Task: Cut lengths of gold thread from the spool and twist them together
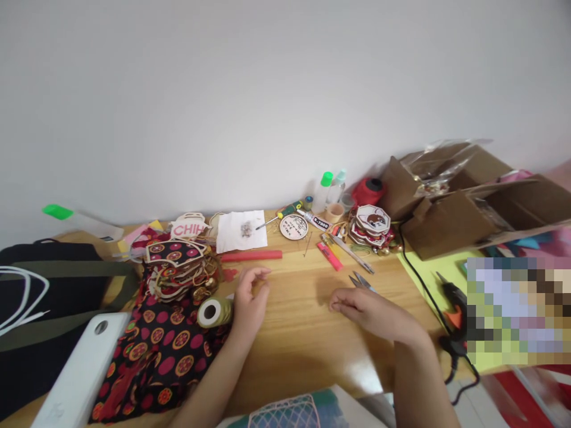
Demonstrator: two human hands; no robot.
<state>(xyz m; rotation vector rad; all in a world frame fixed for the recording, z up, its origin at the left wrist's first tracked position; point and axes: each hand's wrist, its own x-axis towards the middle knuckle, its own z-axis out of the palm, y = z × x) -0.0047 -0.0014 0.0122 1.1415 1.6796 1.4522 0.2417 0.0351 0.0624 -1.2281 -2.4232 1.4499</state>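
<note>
My left hand is held over the wooden table with its fingers loosely bent. A gap shows between thumb and forefinger, with nothing in it. Close to its wrist lies a spool of olive-gold ribbon on its side. My right hand is curled, its fingertips pressed together and pointing left; whatever may be inside is hidden. Just behind its knuckles, small scissors lie with their blades apart, partly covered by the hand. A red stick lies beyond my left hand.
Patterned dark cloth and stacked pendants lie left. At the back are a white sheet, a screwdriver and a glue tube. Right are octagonal pieces, a cardboard box and a corded glue gun.
</note>
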